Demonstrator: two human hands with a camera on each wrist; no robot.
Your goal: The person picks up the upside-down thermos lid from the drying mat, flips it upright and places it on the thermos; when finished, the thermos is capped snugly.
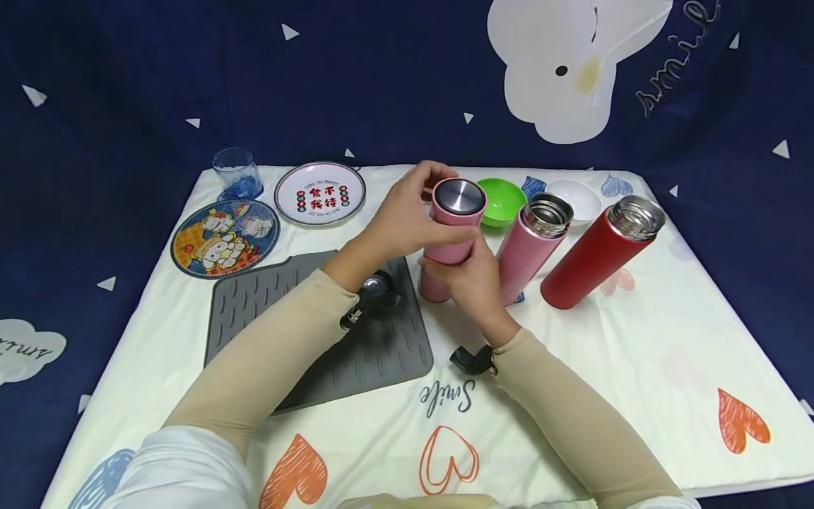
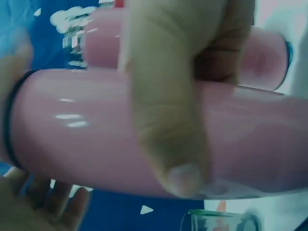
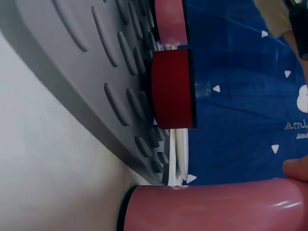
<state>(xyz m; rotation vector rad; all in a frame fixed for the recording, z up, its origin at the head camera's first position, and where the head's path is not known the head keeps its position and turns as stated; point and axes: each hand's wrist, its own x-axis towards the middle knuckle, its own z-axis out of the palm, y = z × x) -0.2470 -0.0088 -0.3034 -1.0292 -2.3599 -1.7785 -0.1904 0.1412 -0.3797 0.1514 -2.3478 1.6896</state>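
Observation:
A pink flask [image 1: 453, 225] with a steel-topped cap [image 1: 459, 196] stands at the grey mat's [image 1: 375, 353] far right corner. My left hand [image 1: 420, 208] grips its upper part around the cap, and the left wrist view shows a finger [image 2: 163, 120] curled across the pink flask [image 2: 86, 144]. My right hand [image 1: 469, 274] grips the body lower down. A second pink flask [image 1: 531, 244] and a red flask [image 1: 598, 254] stand uncapped to the right. In the right wrist view a red cap [image 3: 172, 89] and a pink cap [image 3: 169, 21] sit on the grey mat [image 3: 86, 72].
Behind the flasks sit a green bowl [image 1: 502, 200] and a white bowl [image 1: 579, 198]. At the back left are a white printed plate [image 1: 320, 193], a cartoon plate [image 1: 224, 237] and a clear glass [image 1: 237, 172]. A heart-printed cloth [image 1: 572, 396] covers the table.

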